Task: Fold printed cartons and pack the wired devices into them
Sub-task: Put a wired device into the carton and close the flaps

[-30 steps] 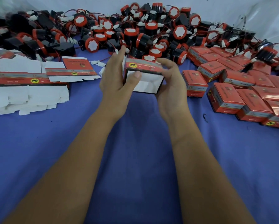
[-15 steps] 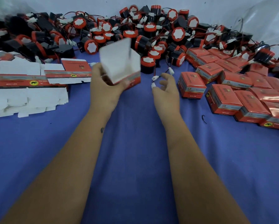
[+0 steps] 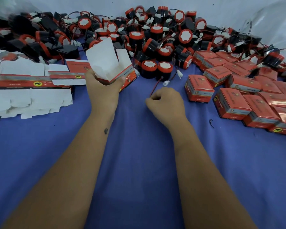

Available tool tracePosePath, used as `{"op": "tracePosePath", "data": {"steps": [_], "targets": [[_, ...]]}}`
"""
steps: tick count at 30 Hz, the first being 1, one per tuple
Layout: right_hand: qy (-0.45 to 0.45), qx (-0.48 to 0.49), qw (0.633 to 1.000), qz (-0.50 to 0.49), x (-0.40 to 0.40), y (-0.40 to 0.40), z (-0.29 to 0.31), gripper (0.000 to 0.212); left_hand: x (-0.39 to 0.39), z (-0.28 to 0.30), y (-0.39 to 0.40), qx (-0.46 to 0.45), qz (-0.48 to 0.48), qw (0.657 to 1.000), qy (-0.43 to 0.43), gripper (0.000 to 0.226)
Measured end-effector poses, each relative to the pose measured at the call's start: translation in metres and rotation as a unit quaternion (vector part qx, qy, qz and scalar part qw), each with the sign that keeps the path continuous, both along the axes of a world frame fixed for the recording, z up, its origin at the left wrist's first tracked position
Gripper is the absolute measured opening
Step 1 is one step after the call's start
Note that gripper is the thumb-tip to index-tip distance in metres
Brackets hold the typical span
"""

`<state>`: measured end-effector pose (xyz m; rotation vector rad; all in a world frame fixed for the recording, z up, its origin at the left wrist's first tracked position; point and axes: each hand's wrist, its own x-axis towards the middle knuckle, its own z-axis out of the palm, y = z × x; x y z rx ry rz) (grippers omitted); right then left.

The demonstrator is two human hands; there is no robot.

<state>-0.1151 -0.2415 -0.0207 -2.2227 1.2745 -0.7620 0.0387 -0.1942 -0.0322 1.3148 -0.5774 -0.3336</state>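
Note:
My left hand (image 3: pixel 102 90) grips an erected red-and-white carton (image 3: pixel 110 66), held upright with its white top flaps standing open. My right hand (image 3: pixel 165 103) is curled on the blue cloth and pinches the thin red wire (image 3: pixel 155 86) of a black-and-red round device (image 3: pixel 164 70) lying at the near edge of the heap. The wire's white plug (image 3: pixel 166 83) lies just beyond my knuckles. A big heap of the same wired devices (image 3: pixel 155 30) fills the far side.
Flat unfolded cartons (image 3: pixel 31 90) are stacked at the left. Several closed red cartons (image 3: pixel 238 90) crowd the right side. Blue cloth (image 3: pixel 139 162) covers the table under my forearms. A white wall stands behind the heap.
My right hand let go of the carton, reached to the heap and drew back pinching a red wire. My left hand turned the carton upright with its flaps open.

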Motion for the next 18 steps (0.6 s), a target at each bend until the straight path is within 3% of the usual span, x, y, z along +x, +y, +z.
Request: {"op": "tracePosePath", "data": {"steps": [4,7,9,12,14,16,18], "targets": [[-0.089,0.121,0.986,0.069,0.003,0.016,0.006,0.029,-0.001,-0.001,0.000,-0.001,-0.003,1.000,-0.008,0.055],[-0.125,0.052,0.990,-0.032,0.007,0.008,0.006,0.031,-0.002,-0.001,0.001,0.009,-0.011,1.000,-0.013,0.055],[-0.080,-0.005,0.992,-0.100,0.006,-0.003,0.003,0.005,-0.003,0.000,0.001,0.016,-0.022,0.999,-0.017,0.054],[0.022,0.041,0.993,-0.112,-0.001,-0.022,0.003,0.049,-0.003,-0.001,0.000,0.024,-0.033,0.999,-0.026,0.056],[0.083,0.070,0.990,-0.089,-0.002,-0.031,0.007,0.064,-0.005,-0.001,0.000,0.031,-0.038,0.998,-0.035,0.056],[0.118,0.102,0.985,-0.072,-0.002,-0.044,0.011,0.065,-0.009,0.006,0.003,0.032,-0.040,0.998,-0.022,0.052],[0.142,0.115,0.981,-0.070,0.000,-0.052,0.014,0.052,-0.012,0.018,0.007,-0.040,-0.085,0.993,0.069,0.043]]}}
